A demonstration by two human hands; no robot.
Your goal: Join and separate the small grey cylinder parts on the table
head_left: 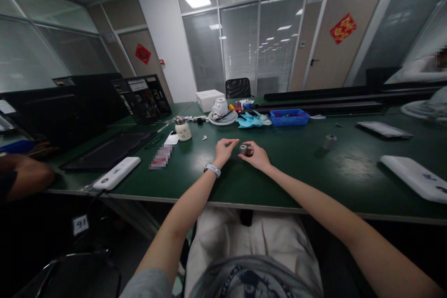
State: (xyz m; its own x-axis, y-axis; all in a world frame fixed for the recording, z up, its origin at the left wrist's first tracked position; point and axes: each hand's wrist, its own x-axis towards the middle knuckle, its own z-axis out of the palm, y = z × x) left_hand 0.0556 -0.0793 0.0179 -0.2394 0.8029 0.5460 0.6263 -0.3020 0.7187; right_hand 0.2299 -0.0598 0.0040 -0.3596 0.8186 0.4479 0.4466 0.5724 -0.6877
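My right hand [258,156] grips a small grey metal cylinder [243,149] upright between thumb and fingers, its top end showing. Just left of it is my left hand [225,152], a watch on the wrist, thumb and fingertips brought together in a pinch. Anything between those fingertips is too small to make out. A similar metal cylinder [329,142] stands apart on the green table [296,181], to the right. A small white piece [205,138] lies left of my hands.
Behind my hands are a white fan body [220,111], light-blue fan blades [252,120] and a blue tray [289,118]. A patterned jar [183,129] stands left. White devices [117,173] lie on both sides. Another person's arm [30,172] rests at far left.
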